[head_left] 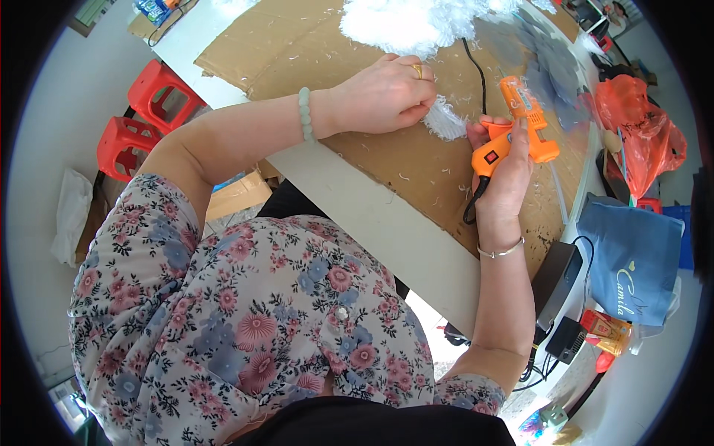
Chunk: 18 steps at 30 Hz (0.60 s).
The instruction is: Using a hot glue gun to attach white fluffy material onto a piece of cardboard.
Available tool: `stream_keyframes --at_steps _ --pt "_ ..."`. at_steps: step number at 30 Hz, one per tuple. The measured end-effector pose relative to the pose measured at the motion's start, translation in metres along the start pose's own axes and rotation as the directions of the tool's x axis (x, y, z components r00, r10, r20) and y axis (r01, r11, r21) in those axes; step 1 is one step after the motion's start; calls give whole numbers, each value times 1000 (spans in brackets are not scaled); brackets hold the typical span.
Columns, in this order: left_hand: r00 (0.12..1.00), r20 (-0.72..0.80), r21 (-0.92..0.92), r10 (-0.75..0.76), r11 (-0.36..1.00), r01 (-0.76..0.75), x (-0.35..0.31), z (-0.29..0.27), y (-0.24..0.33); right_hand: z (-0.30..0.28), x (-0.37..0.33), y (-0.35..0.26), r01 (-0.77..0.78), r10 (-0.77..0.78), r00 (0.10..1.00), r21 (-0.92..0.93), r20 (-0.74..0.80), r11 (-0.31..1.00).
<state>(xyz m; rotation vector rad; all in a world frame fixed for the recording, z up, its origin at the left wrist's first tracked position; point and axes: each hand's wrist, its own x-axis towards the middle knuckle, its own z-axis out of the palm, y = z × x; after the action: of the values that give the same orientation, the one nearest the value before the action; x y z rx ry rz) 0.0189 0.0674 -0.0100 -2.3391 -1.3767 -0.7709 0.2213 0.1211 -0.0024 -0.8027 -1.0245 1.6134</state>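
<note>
While right hand (510,169) grips orange glue gun (537,128), left hand (387,93) pinches white fringed piece (448,121).
Cardboard (401,186) beneath, fluffy white pile (401,26) beyond; 2 red stools (143,83) at left.

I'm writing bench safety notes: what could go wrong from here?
If hot, the orange glue gun in the right hand might burn the nearby left hand. It could also scorch the white fringed piece between the two hands. The gun's black cord might snag.
</note>
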Motion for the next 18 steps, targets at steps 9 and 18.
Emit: stream_keyframes --at_steps 9,18 --pt "999 32 -19 -30 999 31 -2 -6 -4 -2 0 1 -6 7 1000 -34 30 999" --pt "946 -4 181 324 931 -318 2 -5 12 -2 -2 0 -27 27 1000 -14 8 1000"
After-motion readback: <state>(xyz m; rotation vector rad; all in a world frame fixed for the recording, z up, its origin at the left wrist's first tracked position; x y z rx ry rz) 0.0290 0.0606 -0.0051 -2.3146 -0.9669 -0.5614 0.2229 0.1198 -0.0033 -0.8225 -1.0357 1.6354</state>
